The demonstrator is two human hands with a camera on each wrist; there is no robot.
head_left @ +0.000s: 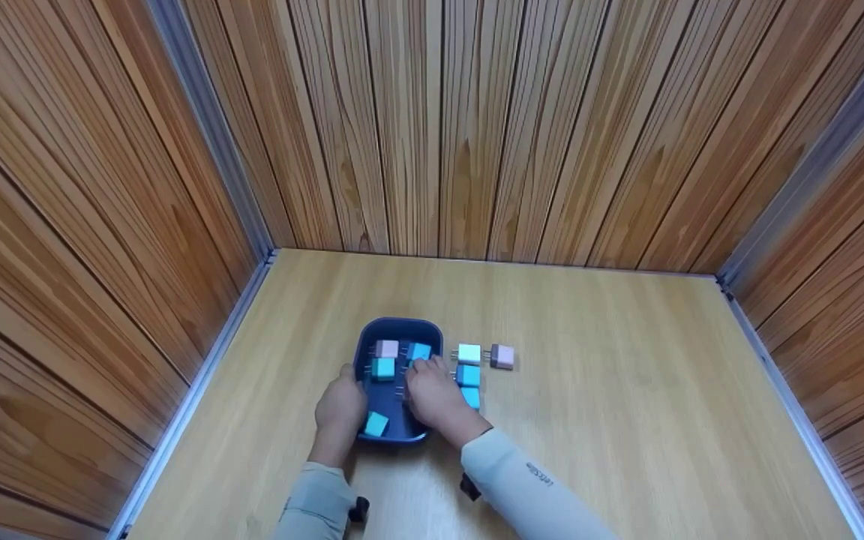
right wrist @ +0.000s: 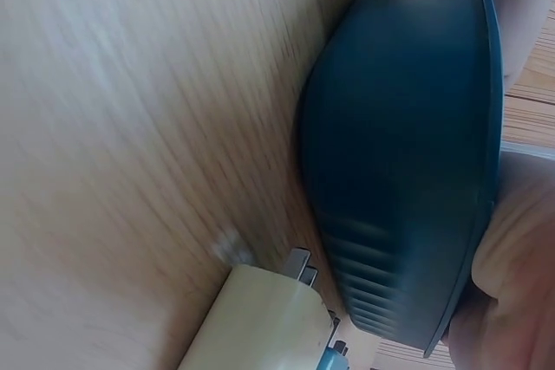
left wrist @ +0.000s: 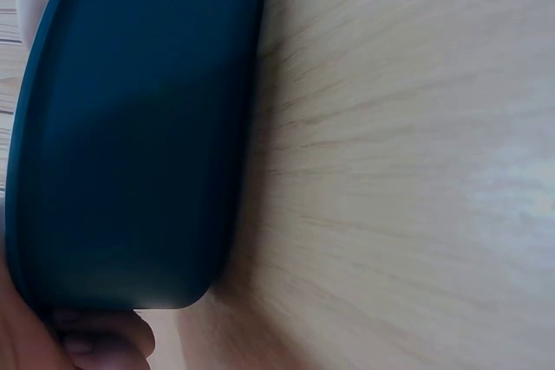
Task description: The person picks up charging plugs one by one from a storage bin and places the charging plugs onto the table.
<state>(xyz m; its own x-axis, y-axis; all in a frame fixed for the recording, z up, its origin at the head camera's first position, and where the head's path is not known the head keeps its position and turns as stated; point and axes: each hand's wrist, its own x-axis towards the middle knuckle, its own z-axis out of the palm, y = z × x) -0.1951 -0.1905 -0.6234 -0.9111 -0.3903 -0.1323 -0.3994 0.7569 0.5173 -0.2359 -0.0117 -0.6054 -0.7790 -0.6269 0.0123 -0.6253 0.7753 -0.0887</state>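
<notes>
A dark blue bin (head_left: 396, 322) holds several plug chargers. My left hand (head_left: 341, 405) grips its left rim; in the left wrist view, fingers (left wrist: 104, 335) curl at the bin's near corner. Inside lie a pink charger (head_left: 387, 349), a teal charger (head_left: 382, 369) and, tilted at the near left, another teal charger (head_left: 376, 424). My right hand (head_left: 436, 394) reaches in over the right rim, fingers curled down on a blue charger (head_left: 418, 352); its fingertips are mostly hidden. Metal prongs (head_left: 400, 392) show left of that hand, their charger body covered.
Right of the bin on the wooden table (head_left: 612, 390) stand a mint charger (head_left: 469, 353), a blue charger (head_left: 468, 374), a light blue charger (head_left: 470, 397) and a pink charger (head_left: 502, 356). Wood-panelled walls (head_left: 462, 135) enclose the back and sides.
</notes>
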